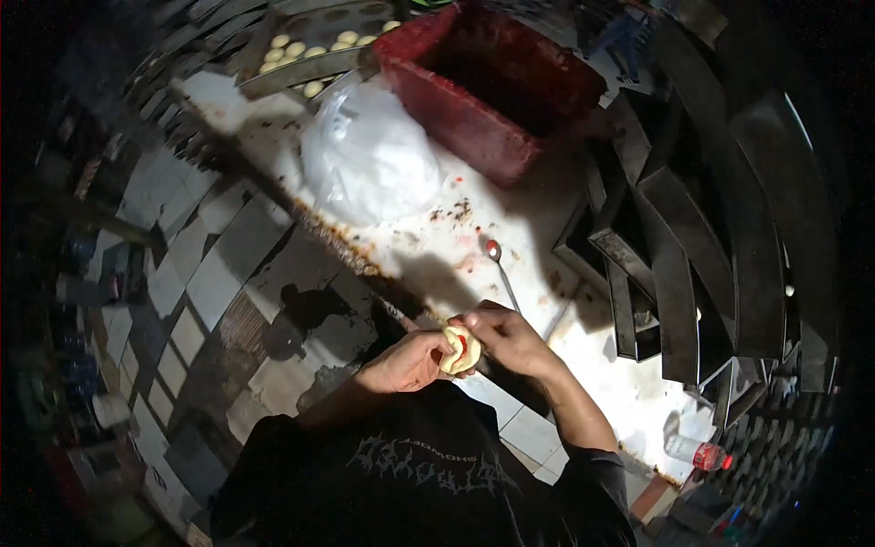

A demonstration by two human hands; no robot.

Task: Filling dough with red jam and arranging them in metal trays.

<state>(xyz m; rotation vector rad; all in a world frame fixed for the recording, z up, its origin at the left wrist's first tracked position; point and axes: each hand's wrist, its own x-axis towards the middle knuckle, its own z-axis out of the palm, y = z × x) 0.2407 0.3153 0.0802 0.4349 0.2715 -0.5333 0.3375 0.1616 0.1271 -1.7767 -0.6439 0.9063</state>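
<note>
Close to my chest, at the table's near edge, I hold a round piece of pale yellow dough [450, 361] with a red filling in its middle. My left hand [407, 363] cups it from the left, thumb on its rim. From the right, my right hand [507, 335] pinches the dough's upper edge with curled fingers. Beyond my hands a spoon [495, 255] lies on the white tabletop [428, 264], red on its bowl. Farther back sits a white plastic bag [369, 159], bulging with pale contents.
A deep red tub [474, 118] stands at the back. Beside it, a tray [305, 68] carries several pale dough balls [290, 50]. Dark metal pans [674, 246] are stacked on the right. A clear bottle with a red cap [697, 452] lies at lower right. A tiled floor [219, 246] spreads leftward.
</note>
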